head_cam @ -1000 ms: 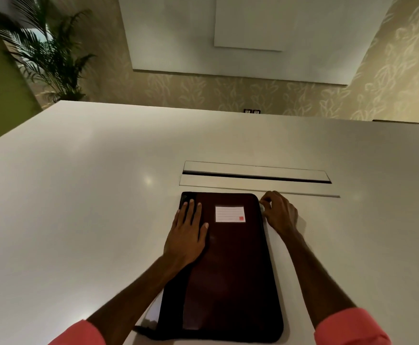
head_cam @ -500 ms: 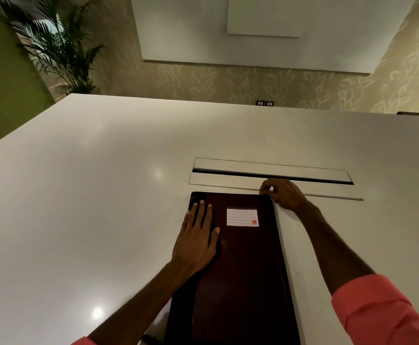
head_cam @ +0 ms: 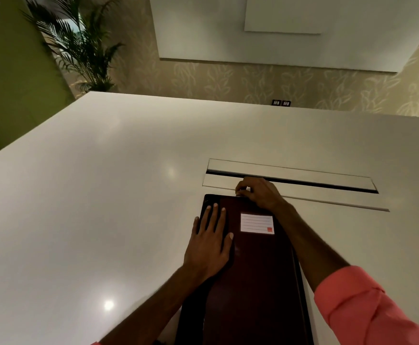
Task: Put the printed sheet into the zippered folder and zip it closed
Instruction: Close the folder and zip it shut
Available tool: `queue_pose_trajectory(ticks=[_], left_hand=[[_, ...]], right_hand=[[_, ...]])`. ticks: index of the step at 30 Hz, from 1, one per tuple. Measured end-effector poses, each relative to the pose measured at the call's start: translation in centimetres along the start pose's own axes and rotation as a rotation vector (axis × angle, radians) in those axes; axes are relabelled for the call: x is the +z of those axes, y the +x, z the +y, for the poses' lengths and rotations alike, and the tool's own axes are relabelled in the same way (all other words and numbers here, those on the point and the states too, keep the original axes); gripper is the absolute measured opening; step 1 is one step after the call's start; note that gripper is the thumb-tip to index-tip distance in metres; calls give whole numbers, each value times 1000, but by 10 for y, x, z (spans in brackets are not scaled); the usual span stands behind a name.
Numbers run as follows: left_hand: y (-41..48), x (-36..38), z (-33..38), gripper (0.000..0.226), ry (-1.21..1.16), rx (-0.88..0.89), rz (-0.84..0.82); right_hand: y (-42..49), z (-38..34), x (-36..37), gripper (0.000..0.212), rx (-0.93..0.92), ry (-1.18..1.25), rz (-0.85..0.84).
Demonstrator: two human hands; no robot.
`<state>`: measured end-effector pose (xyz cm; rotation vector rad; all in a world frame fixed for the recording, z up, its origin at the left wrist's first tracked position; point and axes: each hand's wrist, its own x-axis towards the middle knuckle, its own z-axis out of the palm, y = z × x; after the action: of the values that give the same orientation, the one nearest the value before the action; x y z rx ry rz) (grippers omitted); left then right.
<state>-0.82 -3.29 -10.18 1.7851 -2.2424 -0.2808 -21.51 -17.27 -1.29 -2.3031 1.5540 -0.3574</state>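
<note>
A dark maroon zippered folder (head_cam: 258,282) lies flat on the white table (head_cam: 104,195), long side running away from me, with a white label (head_cam: 257,223) near its far end. My left hand (head_cam: 209,242) rests flat, fingers spread, on the folder's far left part. My right hand (head_cam: 258,192) is at the folder's far edge, near its middle, fingers pinched on the zipper pull there. The printed sheet is not visible.
A long cable slot with a raised flap (head_cam: 290,176) is set into the table just beyond the folder. A potted palm (head_cam: 79,46) stands past the far left corner. Wall sockets (head_cam: 281,103) sit behind the table's far edge.
My right hand has travelled from the folder's far right corner leftward along the far edge, pinched on the zipper. My left hand has stayed pressed on the folder. The camera moved closer.
</note>
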Motion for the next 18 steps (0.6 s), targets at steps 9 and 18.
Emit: queue_pose_trajectory(ticks=[9,18], left_hand=[[0,1,0,74,3,8,18],[2,4,-1,74,-12,11,30]], right_hand=[[30,-34,17,19,-79,-15,-45],[46,-57,27,23,-138,-69,-65]])
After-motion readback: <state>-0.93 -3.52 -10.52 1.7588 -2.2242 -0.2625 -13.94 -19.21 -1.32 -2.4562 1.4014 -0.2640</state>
